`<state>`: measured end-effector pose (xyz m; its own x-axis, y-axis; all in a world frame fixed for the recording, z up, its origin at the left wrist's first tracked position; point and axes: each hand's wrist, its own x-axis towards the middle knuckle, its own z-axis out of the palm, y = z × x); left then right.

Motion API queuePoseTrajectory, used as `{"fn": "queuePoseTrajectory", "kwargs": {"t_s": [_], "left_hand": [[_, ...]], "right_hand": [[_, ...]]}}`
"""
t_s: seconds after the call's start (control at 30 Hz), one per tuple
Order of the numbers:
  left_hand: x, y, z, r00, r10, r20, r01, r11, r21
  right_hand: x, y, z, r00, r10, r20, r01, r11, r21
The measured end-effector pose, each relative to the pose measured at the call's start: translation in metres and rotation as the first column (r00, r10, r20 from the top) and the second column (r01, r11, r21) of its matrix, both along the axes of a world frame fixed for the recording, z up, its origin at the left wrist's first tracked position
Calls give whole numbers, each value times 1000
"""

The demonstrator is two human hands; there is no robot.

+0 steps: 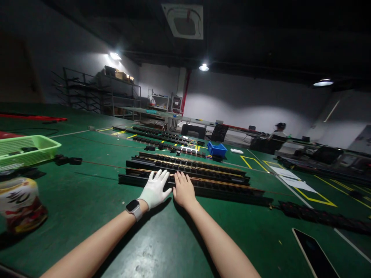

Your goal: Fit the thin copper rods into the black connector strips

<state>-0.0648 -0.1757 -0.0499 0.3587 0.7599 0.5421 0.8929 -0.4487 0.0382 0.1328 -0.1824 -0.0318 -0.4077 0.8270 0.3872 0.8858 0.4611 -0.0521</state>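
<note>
Both forearms stretch forward, hands side by side, palms down, fingers spread flat: the left hand (pixel 155 189) in a white glove above a wristwatch, the right hand (pixel 183 190) bare.

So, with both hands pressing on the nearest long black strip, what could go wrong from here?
1. The right hand is bare while the left hand wears a glove; it might get pinched or scratched on the black strip.
2. The thin copper wire along the strip lies near the fingertips and could be bent or pulled loose.
3. The strip lies close beside the next strips; a push might shove it against them.
</note>
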Motion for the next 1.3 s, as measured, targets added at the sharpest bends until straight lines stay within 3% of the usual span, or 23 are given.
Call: {"fn": "queuePoseTrajectory", "kwargs": {"t_s": [0.13, 0.23, 0.4, 0.53, 0.6, 0.7, 0.87, 1.07, 1.3], "left_hand": [[1, 5, -9, 999, -8, 39, 7, 1000, 27], [2, 7, -13, 999, -13, 48, 10, 999, 48], [2, 11, -16, 998, -7, 61, 3, 998, 57], [3, 16, -19, 998, -1, 63, -3, 998, 65], [4, 17, -21, 998, 0, 56, -5, 997, 77], [4, 18, -23, 998, 11, 55, -16, 996, 89], [4, 21, -26, 998, 24, 50, -29, 994, 104], [4, 27, -31, 996, 19, 82, -28, 993, 111], [4, 31, -35, 994, -7, 113, -7, 992, 123]], "right_hand": [[5, -2, 2, 1000, 23, -20, -23, 1000, 17], [31, -9, 7, 999, 12, -35, -9, 995, 96], [131, -22, 14, 981, -193, -26, 194, 964, 181], [228, -28, 15, 857, -515, -12, 512, 849, 130], [264, -30, 14, 812, -581, 53, 576, 813, 82], [296, -29, 10, 773, -618, 144, 618, 785, 44], [311, -27, -1, 719, -673, 176, 681, 732, 14], [314, -30, -10, 737, -654, 170, 663, 749, 9], [303, -33, 0, 755, -635, 164, 637, 769, 51]]}}
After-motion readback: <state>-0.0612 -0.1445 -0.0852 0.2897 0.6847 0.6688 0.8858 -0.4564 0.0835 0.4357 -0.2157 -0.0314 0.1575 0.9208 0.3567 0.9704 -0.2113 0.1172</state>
